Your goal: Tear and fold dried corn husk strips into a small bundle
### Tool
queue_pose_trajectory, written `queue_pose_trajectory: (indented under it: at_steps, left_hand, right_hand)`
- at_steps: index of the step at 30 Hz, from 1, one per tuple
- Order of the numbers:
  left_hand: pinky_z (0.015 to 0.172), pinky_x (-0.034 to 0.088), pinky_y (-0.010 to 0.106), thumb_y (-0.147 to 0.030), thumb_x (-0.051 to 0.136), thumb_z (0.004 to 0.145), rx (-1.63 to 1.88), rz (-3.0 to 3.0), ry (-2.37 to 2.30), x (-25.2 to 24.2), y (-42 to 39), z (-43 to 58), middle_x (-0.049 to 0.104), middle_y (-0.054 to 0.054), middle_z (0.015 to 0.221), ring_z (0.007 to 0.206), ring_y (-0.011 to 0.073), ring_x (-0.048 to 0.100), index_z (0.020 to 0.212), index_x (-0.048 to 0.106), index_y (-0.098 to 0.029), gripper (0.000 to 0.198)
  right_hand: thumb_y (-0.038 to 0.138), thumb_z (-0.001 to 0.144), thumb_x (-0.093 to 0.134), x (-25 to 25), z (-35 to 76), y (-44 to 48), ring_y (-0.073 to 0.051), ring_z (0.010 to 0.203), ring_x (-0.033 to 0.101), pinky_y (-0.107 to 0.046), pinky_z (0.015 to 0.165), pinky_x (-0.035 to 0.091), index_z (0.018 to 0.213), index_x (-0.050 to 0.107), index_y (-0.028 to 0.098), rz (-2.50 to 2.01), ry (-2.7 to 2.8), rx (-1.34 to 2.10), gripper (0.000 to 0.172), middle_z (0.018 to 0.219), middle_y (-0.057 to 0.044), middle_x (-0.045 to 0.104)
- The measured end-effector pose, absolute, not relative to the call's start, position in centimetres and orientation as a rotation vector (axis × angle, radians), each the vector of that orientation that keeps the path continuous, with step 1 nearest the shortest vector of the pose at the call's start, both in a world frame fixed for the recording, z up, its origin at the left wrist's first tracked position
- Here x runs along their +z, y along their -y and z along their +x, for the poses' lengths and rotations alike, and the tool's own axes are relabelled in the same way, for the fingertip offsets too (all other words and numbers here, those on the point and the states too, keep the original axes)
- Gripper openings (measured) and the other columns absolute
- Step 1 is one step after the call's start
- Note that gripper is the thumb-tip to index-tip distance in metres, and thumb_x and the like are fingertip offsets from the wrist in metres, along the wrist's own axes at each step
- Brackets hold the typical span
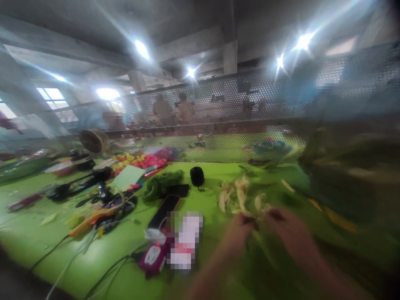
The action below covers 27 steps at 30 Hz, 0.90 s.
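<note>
Pale, dry strips that look like corn husk (241,192) stand up and curl just beyond my two hands. My left hand (240,232) is closed around the lower ends of these strips, its fingertips partly blurred. Close to its right side, my right hand (283,223) is closed too, pinching a pale strip near the same spot. A greenish husk-like piece (264,246) hangs below, between the two hands. The exact finger positions are smeared by motion.
The green table (112,258) holds a purple tissue pack (153,258), a dark phone (164,209), green yarn-like material (162,183) and a small black round object (197,176). An orange corded tool (90,221) lies left. A large dark bundle (353,179) stands right. A perforated screen (225,100) rises behind.
</note>
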<state>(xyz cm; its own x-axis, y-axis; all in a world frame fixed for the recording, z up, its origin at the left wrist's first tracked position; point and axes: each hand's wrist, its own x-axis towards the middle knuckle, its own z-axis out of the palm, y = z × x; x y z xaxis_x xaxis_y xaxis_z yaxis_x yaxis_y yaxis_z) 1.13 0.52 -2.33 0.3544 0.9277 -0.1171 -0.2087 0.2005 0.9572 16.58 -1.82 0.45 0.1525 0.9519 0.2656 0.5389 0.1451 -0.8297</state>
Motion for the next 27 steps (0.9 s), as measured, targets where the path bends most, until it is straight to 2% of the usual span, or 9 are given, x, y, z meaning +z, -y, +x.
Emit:
queue_pose_trajectory:
  at_steps: [2, 5, 8, 11, 13, 18, 22, 27]
  left_hand:
    - [0.072, 0.039, 0.025, -0.026, 0.062, 0.074, 0.927, 1.156, -0.814, -2.2, -0.3, 1.0, 0.063, 0.002, 0.076, 0.069, 0.0129, 0.051, 0.089, 0.071, -0.016, 0.02]
    - [0.079, 0.041, 0.028, -0.026, 0.06, 0.077, 0.928, 1.214, -0.804, -2.1, -0.1, 0.9, 0.067, 0.005, 0.083, 0.082, 0.0177, 0.057, 0.095, 0.072, -0.016, 0.023]
    - [0.081, 0.042, 0.03, -0.025, 0.059, 0.078, 0.929, 1.232, -0.829, -1.9, -0.2, 1.0, 0.068, 0.006, 0.085, 0.082, 0.0185, 0.057, 0.095, 0.071, -0.015, 0.023]
    - [0.082, 0.043, 0.03, -0.022, 0.06, 0.076, 0.984, 1.248, -0.807, -1.9, -0.3, 1.1, 0.066, 0.006, 0.088, 0.085, 0.0185, 0.057, 0.094, 0.067, -0.015, 0.021]
    - [0.08, 0.042, 0.029, -0.024, 0.062, 0.077, 0.997, 1.24, -0.834, -1.9, -0.3, 1.0, 0.065, 0.006, 0.089, 0.084, 0.0177, 0.056, 0.096, 0.064, -0.015, 0.021]
    - [0.069, 0.038, 0.027, -0.046, 0.054, 0.085, 0.863, 1.254, -0.976, -1.9, -0.5, 0.2, 0.059, 0.002, 0.08, 0.07, 0.0131, 0.049, 0.095, 0.062, -0.014, 0.034]
    - [0.069, 0.038, 0.027, -0.039, 0.06, 0.081, 0.829, 1.309, -0.984, -1.7, -0.6, 0.2, 0.057, 0.0, 0.073, 0.068, 0.0124, 0.048, 0.083, 0.062, -0.013, 0.026]
    - [0.07, 0.04, 0.028, -0.034, 0.06, 0.08, 0.774, 1.417, -0.934, -2.3, -0.5, 0.7, 0.059, 0.002, 0.074, 0.07, 0.0139, 0.052, 0.081, 0.064, -0.013, 0.021]
  right_hand:
    - [0.043, 0.076, 0.058, 1.5, 16.6, 1.7, -0.024, 0.072, 0.065, -0.033, 0.067, 0.049, 0.078, 0.067, 0.022, -1.585, 1.345, 0.703, 0.023, 0.076, -0.004, 0.073]
    - [0.043, 0.069, 0.062, 1.7, 16.8, 1.1, -0.024, 0.074, 0.065, -0.032, 0.068, 0.049, 0.075, 0.068, 0.021, -1.577, 1.242, 0.841, 0.023, 0.077, -0.004, 0.073]
    - [0.046, 0.067, 0.066, 0.5, 17.1, 0.4, -0.023, 0.076, 0.065, -0.032, 0.069, 0.049, 0.079, 0.068, 0.021, -1.451, 1.208, 0.996, 0.028, 0.079, -0.004, 0.073]
    - [0.047, 0.068, 0.066, -0.2, 17.2, 0.3, -0.022, 0.072, 0.064, -0.032, 0.066, 0.048, 0.072, 0.067, 0.02, -1.371, 1.255, 1.13, 0.027, 0.071, -0.002, 0.071]
    - [0.045, 0.067, 0.067, 0.4, 17.1, 0.6, -0.022, 0.07, 0.064, -0.031, 0.065, 0.047, 0.066, 0.067, 0.021, -1.399, 1.288, 1.124, 0.024, 0.067, -0.001, 0.07]
    - [0.041, 0.056, 0.071, 3.2, 16.6, 1.4, -0.023, 0.063, 0.062, -0.031, 0.061, 0.046, 0.058, 0.067, 0.022, -1.586, 1.131, 0.999, 0.02, 0.061, -0.002, 0.07]
    - [0.043, 0.054, 0.069, 3.6, 16.5, 1.5, -0.023, 0.064, 0.06, -0.031, 0.061, 0.046, 0.054, 0.062, 0.023, -1.569, 1.045, 0.966, 0.02, 0.06, -0.003, 0.067]
    - [0.047, 0.054, 0.064, 3.6, 16.1, 1.9, -0.023, 0.068, 0.06, -0.032, 0.064, 0.049, 0.053, 0.059, 0.025, -1.464, 1.022, 0.981, 0.022, 0.064, -0.003, 0.066]
